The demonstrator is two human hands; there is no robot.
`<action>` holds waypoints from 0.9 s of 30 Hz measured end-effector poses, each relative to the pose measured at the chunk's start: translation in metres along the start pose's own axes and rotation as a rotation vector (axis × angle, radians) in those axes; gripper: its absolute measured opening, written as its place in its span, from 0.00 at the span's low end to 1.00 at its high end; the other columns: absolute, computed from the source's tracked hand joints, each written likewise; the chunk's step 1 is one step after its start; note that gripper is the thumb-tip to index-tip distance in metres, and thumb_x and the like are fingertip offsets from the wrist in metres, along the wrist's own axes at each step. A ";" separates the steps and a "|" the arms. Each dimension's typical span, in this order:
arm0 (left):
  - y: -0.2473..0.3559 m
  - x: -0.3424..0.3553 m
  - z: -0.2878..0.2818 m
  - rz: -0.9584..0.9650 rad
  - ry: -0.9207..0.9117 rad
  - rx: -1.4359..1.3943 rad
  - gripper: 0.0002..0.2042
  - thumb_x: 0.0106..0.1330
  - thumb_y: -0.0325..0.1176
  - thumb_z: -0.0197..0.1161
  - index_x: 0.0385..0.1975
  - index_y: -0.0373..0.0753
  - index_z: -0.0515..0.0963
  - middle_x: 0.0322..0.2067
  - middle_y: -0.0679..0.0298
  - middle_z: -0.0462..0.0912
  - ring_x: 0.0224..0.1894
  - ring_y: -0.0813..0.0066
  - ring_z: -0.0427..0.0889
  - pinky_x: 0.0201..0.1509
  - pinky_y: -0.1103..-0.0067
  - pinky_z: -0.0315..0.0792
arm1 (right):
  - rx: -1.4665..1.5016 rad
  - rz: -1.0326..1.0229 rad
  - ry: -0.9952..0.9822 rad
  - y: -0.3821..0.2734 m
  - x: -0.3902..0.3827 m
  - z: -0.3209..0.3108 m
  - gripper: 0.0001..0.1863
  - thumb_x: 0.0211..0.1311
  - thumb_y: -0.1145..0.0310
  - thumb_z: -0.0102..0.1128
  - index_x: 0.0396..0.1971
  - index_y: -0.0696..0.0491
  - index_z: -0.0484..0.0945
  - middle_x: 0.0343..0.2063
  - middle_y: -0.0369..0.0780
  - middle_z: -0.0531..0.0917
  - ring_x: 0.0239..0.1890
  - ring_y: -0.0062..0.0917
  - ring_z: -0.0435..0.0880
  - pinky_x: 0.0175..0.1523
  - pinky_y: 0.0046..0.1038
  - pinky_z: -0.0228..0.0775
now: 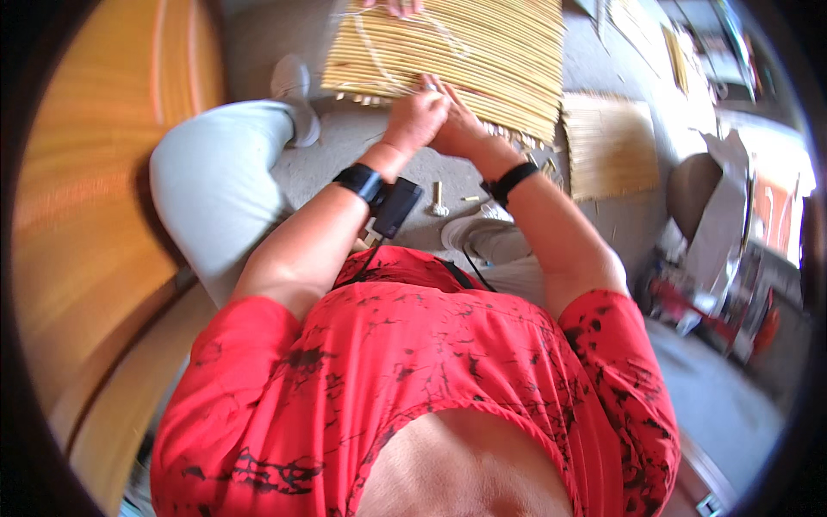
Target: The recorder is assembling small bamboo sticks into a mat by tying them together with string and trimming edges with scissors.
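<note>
A mat of thin yellow sticks [482, 52] laid side by side spreads out at the far middle. My left hand [419, 119] is at its near edge with fingers closed in a pinch; what they hold is too small to make out. Pressed close beside it is my right hand [457, 127], its fingers drawn together against the left fingertips and partly hidden. White string [372, 47] lies across the mat and runs down toward my left hand. Another person's hand [396, 7] rests at the mat's far edge.
A smaller tan mat [612, 146] lies on the grey floor to the right. Short stick pieces [438, 198] are scattered near my feet. An orange-brown wooden panel [95, 215] stands close on the left. Blurred clutter [706, 293] sits at right.
</note>
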State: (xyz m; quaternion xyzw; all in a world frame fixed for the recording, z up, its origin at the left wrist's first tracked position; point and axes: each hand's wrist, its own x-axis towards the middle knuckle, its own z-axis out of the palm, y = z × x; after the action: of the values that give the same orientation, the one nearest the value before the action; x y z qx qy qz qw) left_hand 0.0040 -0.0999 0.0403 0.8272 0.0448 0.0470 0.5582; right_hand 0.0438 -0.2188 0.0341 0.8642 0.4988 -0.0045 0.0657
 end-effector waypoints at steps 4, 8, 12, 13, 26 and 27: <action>0.042 0.015 -0.055 -0.245 -0.074 -0.171 0.14 0.62 0.42 0.50 0.24 0.39 0.77 0.10 0.72 0.64 0.14 0.86 0.62 0.19 0.85 0.57 | 1.410 0.430 0.219 0.129 -0.027 0.017 0.21 0.45 0.57 0.59 0.38 0.54 0.75 0.43 0.54 0.74 0.45 0.35 0.73 0.51 0.30 0.65; 0.028 0.031 -0.111 -0.391 0.091 -0.306 0.10 0.59 0.38 0.56 0.32 0.38 0.78 0.12 0.74 0.67 0.14 0.91 0.62 0.17 0.91 0.55 | 0.951 0.815 0.207 0.227 -0.104 -0.036 0.11 0.52 0.65 0.53 0.32 0.56 0.74 0.28 0.44 0.77 0.28 0.28 0.77 0.31 0.27 0.69; 0.029 0.047 -0.130 -0.401 -0.009 -0.262 0.10 0.60 0.37 0.55 0.34 0.40 0.78 0.14 0.76 0.70 0.16 0.93 0.63 0.19 0.94 0.55 | 0.406 0.732 -0.617 0.254 -0.204 0.074 0.08 0.45 0.67 0.54 0.15 0.54 0.79 0.16 0.44 0.79 0.16 0.28 0.76 0.21 0.29 0.66; 0.029 0.045 -0.141 -0.420 -0.010 -0.235 0.10 0.60 0.37 0.55 0.34 0.40 0.77 0.15 0.77 0.70 0.17 0.94 0.63 0.20 0.93 0.56 | 0.356 0.469 -0.528 0.241 -0.203 0.096 0.06 0.43 0.69 0.54 0.15 0.52 0.79 0.14 0.42 0.79 0.11 0.23 0.74 0.16 0.24 0.63; -0.025 0.085 -0.147 -0.700 0.368 -0.490 0.10 0.57 0.33 0.58 0.37 0.37 0.73 0.29 0.62 0.77 0.30 0.80 0.72 0.34 0.83 0.68 | 1.672 2.090 0.001 0.088 -0.175 0.228 0.11 0.56 0.58 0.51 0.36 0.46 0.68 0.20 0.44 0.74 0.11 0.33 0.73 0.12 0.28 0.66; -0.024 0.088 -0.145 -0.599 0.471 -0.297 0.09 0.56 0.31 0.59 0.35 0.37 0.73 0.28 0.63 0.77 0.31 0.80 0.72 0.34 0.83 0.68 | 1.660 2.161 0.120 0.087 -0.173 0.231 0.10 0.55 0.58 0.53 0.34 0.46 0.69 0.20 0.43 0.74 0.11 0.31 0.73 0.11 0.24 0.64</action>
State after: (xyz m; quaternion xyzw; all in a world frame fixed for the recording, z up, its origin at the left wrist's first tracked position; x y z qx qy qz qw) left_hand 0.0720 0.0538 0.0743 0.6546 0.4032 0.0765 0.6349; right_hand 0.0450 -0.4377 -0.1724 0.6036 -0.5676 -0.2099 -0.5191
